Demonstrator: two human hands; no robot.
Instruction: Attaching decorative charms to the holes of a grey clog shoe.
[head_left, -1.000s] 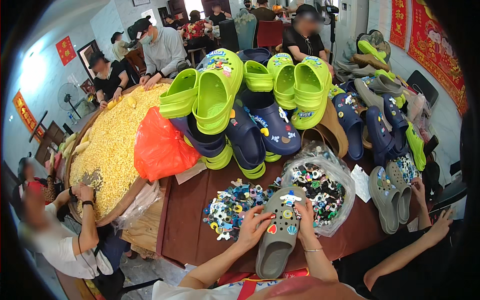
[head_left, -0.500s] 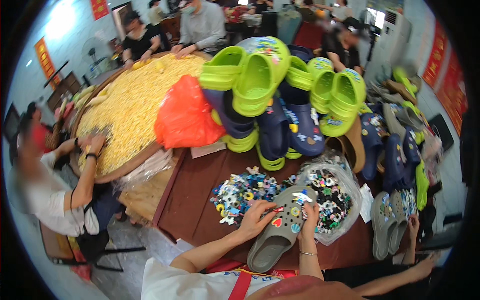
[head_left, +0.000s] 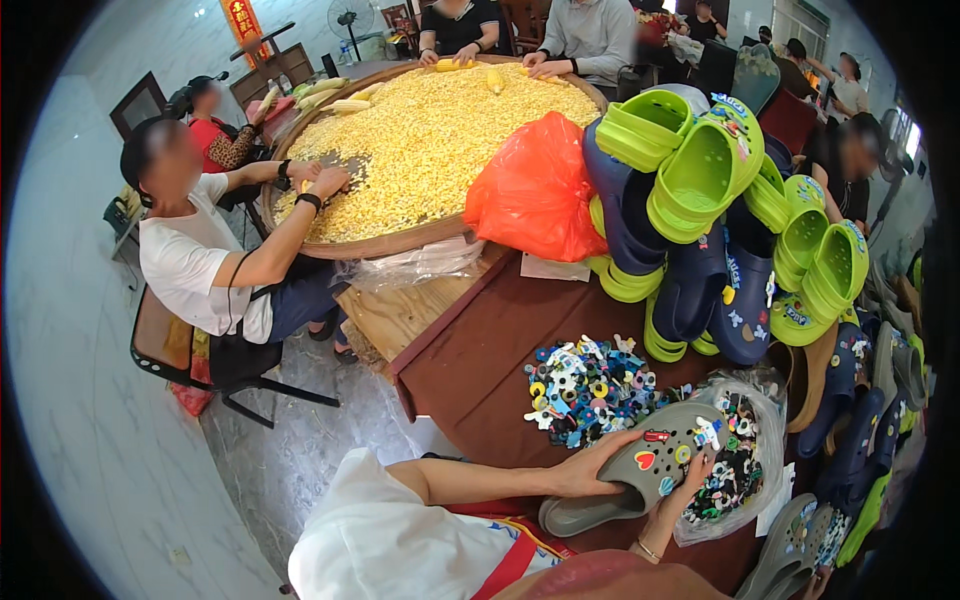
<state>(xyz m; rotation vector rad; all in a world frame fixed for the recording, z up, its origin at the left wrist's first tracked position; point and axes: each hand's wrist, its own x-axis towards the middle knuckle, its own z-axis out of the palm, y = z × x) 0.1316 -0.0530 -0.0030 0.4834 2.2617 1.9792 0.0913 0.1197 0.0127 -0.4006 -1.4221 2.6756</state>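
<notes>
A grey clog (head_left: 622, 470) with charms on its perforated top is held between my two hands, toe pointing up and right. My left hand (head_left: 590, 470) grips its left side, partly inside the foot opening. My right hand (head_left: 678, 505) wraps the right side. On the clog are a red oblong charm (head_left: 657, 436), a heart charm (head_left: 643, 460), a round yellow charm (head_left: 683, 454), a blue shell-like charm (head_left: 667, 486) and a white figure charm (head_left: 708, 432). Just beyond lies a loose charm pile (head_left: 590, 390); to the right, a clear plastic bag (head_left: 768, 440) holds more charms.
Green and navy clogs (head_left: 705, 180) are stacked at the table's far right, beside an orange-red plastic bag (head_left: 535, 185). More clogs (head_left: 865, 430) line the right. A large round tray (head_left: 400, 243) of corn kernels stands beyond, with several people around it; one sits at left.
The view has swung left. My left fingers, earlier pinching at the clog's top, now grip its side, and a red charm shows on the upper.
</notes>
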